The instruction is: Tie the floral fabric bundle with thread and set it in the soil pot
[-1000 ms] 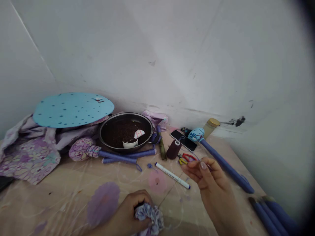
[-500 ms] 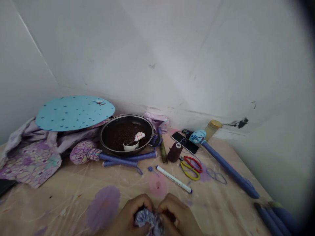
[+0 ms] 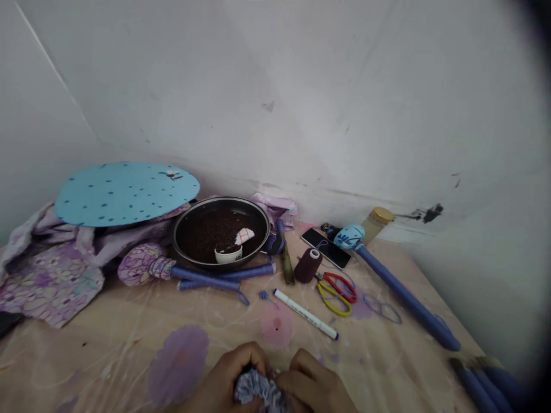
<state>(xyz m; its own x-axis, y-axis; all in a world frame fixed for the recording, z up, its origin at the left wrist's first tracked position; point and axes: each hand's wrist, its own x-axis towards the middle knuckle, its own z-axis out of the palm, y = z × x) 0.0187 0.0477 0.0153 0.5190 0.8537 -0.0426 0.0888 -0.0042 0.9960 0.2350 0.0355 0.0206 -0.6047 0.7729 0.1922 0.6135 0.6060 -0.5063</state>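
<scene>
Gathered fabric bundle [image 3: 258, 390], lavender-and-white print, sits at the near edge of the tabletop [image 3: 107, 344], pinched between both hands. Judged soft, light and easily crushed; it should give under the fingers and not slip. The bunched neck, where the folds draw together, looks the soundest place to grip. The surface shows tight ruffled pleats; its lower part is cut off by the frame.

Left hand [image 3: 230, 376] is curled closed round the bundle's left side. Right hand [image 3: 314, 384] is closed against its right side, fingertips meeting the cloth.

Beyond the hands, toward the middle of the tabletop: a white marker pen [image 3: 305, 314], red and yellow scissors [image 3: 338, 289] and a dark maroon thread spool [image 3: 307, 265]. Farther back, near the wall edge, stand a dark pan of brown grains [image 3: 221, 232] with a small white cup [image 3: 228, 254] inside and a phone [image 3: 326, 247]. A blue dotted disc [image 3: 124, 192] rests on floral cloth [image 3: 51, 281] at the far left corner. Purple-wrapped sticks [image 3: 404, 298] lie along the right edge.
</scene>
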